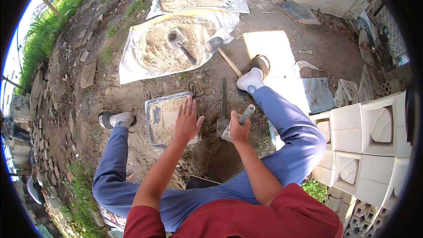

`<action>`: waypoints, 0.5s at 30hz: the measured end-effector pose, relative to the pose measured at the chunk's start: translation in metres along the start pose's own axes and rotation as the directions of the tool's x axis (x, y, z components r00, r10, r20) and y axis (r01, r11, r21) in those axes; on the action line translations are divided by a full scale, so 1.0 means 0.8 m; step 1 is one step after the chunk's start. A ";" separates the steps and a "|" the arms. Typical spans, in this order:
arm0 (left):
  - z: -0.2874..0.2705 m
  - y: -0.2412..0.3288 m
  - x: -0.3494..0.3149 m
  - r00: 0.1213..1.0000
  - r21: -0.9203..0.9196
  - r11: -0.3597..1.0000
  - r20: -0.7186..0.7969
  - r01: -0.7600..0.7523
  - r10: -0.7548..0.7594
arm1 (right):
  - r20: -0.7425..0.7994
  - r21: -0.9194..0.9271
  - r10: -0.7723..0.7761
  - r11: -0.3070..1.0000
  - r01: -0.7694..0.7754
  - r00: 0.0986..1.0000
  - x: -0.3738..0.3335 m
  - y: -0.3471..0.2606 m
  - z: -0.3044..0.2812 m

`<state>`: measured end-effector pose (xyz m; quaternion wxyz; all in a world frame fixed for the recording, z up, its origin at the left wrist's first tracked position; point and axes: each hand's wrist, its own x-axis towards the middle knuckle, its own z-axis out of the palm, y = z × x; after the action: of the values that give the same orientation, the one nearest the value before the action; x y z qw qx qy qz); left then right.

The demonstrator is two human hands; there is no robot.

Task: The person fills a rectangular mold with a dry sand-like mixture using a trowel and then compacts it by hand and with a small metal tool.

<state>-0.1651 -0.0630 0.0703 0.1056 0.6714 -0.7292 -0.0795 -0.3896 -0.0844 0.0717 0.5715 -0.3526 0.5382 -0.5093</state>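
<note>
My left hand [188, 119] lies flat with fingers stretched out on the right side of a rectangular metal mould [148, 123]. Pale sandy mix [162, 133] fills part of the mould, and a smoother pale patch shows in its middle. My right hand [239, 128] is closed around the thick grey handle [247, 113] of a trowel, whose pale blade [226, 135] points down toward the mould; part of it is hidden by my fingers. Between the mould and this trowel, a flat-bladed metal scraper [223, 125] lies on the soil, its long handle pointing away from me.
Ahead, a white sack sheet [127, 68] bears sandy mix with a small square shovel [178, 39] on it. A mallet [227, 59] leans by my right foot. Farther off lies another sheet of mix [240, 0]. Pale blocks [346, 123] are stacked at the right.
</note>
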 end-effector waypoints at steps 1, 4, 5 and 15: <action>0.001 0.006 -0.001 0.999 -0.001 0.999 -0.001 -0.037 0.037 | 0.015 -0.026 -0.032 0.999 0.033 0.999 0.004 0.001 -0.001; 0.002 0.018 -0.030 0.999 -0.020 0.999 -0.018 -0.041 0.040 | -0.003 0.020 -0.040 0.999 0.040 0.999 -0.001 -0.012 0.014; 0.005 0.017 -0.043 0.999 -0.018 0.999 -0.018 -0.029 0.029 | 0.008 0.019 -0.035 0.999 0.035 0.999 0.001 -0.009 0.014; 0.010 -0.014 -0.072 0.990 -0.083 0.988 0.046 -0.131 0.135 | 0.077 -0.013 0.043 0.999 -0.042 0.996 -0.004 0.006 0.024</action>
<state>-0.1519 -0.0068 0.0567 0.1188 0.6143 -0.7711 -0.1184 -0.3698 -0.0830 0.0712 0.6005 -0.3639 0.5261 -0.4798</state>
